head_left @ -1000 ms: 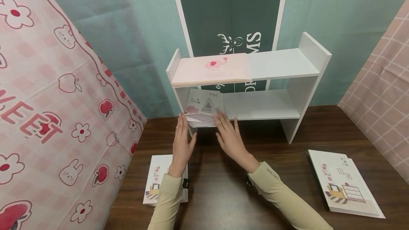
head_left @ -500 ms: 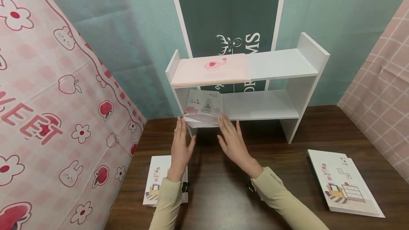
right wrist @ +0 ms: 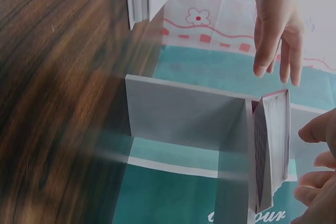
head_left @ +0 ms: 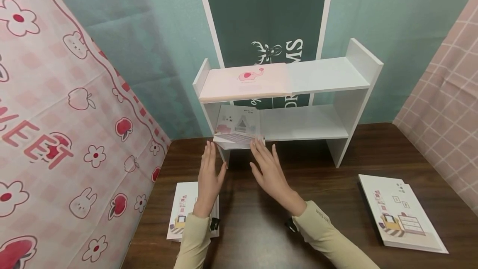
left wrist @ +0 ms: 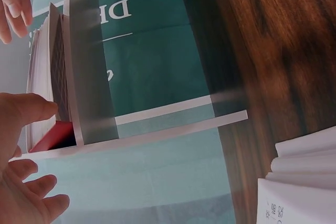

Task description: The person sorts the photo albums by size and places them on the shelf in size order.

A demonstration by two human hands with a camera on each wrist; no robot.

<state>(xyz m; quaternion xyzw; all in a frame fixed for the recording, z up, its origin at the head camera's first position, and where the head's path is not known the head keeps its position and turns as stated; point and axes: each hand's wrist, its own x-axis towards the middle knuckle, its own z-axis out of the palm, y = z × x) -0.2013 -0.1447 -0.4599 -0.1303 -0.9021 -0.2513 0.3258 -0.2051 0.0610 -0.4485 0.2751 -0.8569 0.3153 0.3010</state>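
A small stack of books (head_left: 239, 125) lies flat at the left end of the white shelf's (head_left: 306, 123) lower board; the top cover shows a grey canopy drawing. In the left wrist view the books' (left wrist: 42, 72) page edges and a red cover show. My left hand (head_left: 210, 179) hovers near the stack's front left corner, fingers extended, holding nothing. Across from it, my right hand (head_left: 271, 173) has extended fingers overlapping the front right corner in the head view. Space separates that right hand (right wrist: 319, 169) from the books (right wrist: 274, 145) in the right wrist view.
A pink elephant-print book or pad (head_left: 246, 80) lies on the upper board's left half. White illustrated books lie on the brown table (head_left: 257, 235): one stack (head_left: 183, 206) by the left forearm, another (head_left: 403, 215) at right. A pink curtain (head_left: 93, 169) borders the left side.
Both hands have drawn back slightly toward the person, and the left fingertips now sit lower, off the books' front corner. The books on the lower board look unmoved.
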